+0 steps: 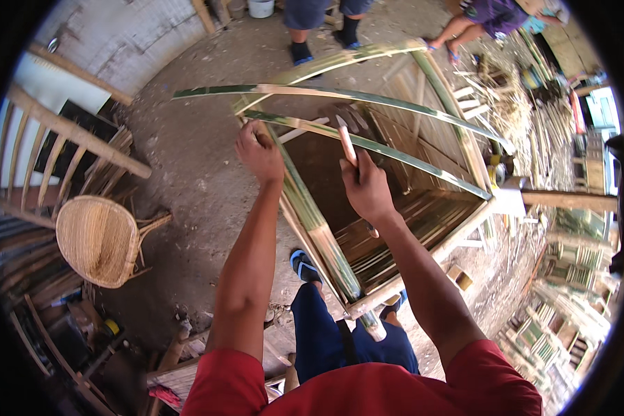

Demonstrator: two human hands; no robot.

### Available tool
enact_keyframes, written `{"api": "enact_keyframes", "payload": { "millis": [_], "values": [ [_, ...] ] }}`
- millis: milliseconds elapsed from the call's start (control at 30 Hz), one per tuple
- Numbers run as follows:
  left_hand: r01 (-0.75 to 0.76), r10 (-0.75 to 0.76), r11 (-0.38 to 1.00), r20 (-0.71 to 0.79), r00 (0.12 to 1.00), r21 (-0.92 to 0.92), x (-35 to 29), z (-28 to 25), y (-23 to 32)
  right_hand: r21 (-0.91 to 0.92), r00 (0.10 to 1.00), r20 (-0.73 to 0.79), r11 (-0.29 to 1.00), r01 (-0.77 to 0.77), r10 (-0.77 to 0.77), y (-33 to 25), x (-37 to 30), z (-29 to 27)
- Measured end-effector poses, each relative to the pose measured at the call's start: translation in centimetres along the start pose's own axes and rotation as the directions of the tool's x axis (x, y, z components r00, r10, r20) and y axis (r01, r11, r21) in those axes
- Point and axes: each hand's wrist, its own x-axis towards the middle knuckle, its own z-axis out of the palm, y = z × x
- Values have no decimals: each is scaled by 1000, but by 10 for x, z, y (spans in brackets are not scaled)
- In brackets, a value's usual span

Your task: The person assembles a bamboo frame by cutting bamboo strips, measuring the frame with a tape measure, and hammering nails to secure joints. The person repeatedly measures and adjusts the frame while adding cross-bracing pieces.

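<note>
My right hand [369, 191] is wrapped round the wooden handle of a hammer [347, 144], raised above a bamboo frame [320, 232]. The hammer's head is blurred. My left hand [260, 152] is closed, fingers curled at the frame's left corner, by the end of a green bamboo strip [388, 150]; what the fingertips hold is too small to make out. That strip runs across the frame to its right corner. A second, longer bamboo strip [353, 93] lies farther off, its left end sticking out past the frame. Slatted panels [412, 260] line the frame's inside.
A round woven stool [97, 239] stands at the left, below a bamboo railing [76, 132]. Two other people's legs [301, 41] [464, 35] show beyond the frame. Shavings [503, 104] and bamboo pieces lie at the right. My sandalled foot [304, 265] is beside the frame.
</note>
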Motion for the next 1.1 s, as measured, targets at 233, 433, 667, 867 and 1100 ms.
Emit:
{"api": "enact_keyframes", "payload": {
  "millis": [233,433,667,867,1100],
  "values": [
    [294,168,801,667,726,-521,-190,19,145,130,859,-380,939,-319,344,170,-149,-145],
    [842,-137,373,874,466,-390,-206,165,214,550,652,-247,658,-515,717,261,-253,-218],
    [945,-249,122,913,324,-303,-179,266,226,617,586,-91,508,-601,805,320,-348,-224],
    [914,-193,146,895,402,-379,-257,189,300,570,566,-10,470,-674,824,427,-406,-224],
    [844,-175,299,844,507,-445,-415,99,378,63,348,408,354,-933,844,595,-420,-277]
  ]
}}
